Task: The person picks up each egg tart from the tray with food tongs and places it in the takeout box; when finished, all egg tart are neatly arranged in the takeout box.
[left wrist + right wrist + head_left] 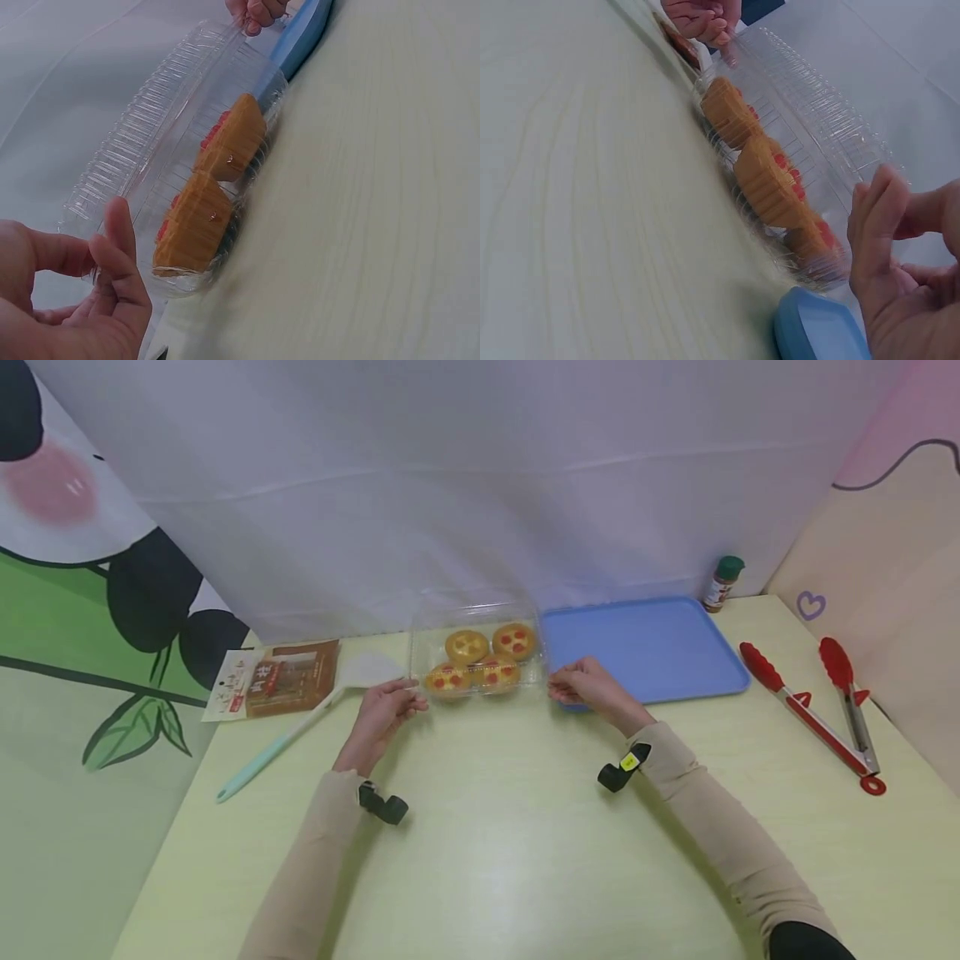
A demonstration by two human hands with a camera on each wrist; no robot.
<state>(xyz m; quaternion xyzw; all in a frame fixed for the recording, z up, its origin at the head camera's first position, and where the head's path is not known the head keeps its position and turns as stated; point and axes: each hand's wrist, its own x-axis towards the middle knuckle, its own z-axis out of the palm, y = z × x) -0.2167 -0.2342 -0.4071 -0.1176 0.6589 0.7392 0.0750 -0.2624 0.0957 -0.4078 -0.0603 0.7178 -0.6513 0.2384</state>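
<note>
A clear plastic clamshell box lies at the far middle of the table. Several small round tarts sit inside it, some with red pieces on top; their fluted sides show in both wrist views. At the box's front left corner, my left hand pinches the edge between thumb and fingers. My right hand does the same at the front right corner, above the blue tray's near left corner. The lid stands tilted up over the tarts in the left wrist view; whether its front is latched, I cannot tell.
To the left lie a brown food packet and a spatula with a pale green handle. Red-tipped tongs lie spread at the right. A green-capped spice jar stands behind the tray. A white curtain closes off the back.
</note>
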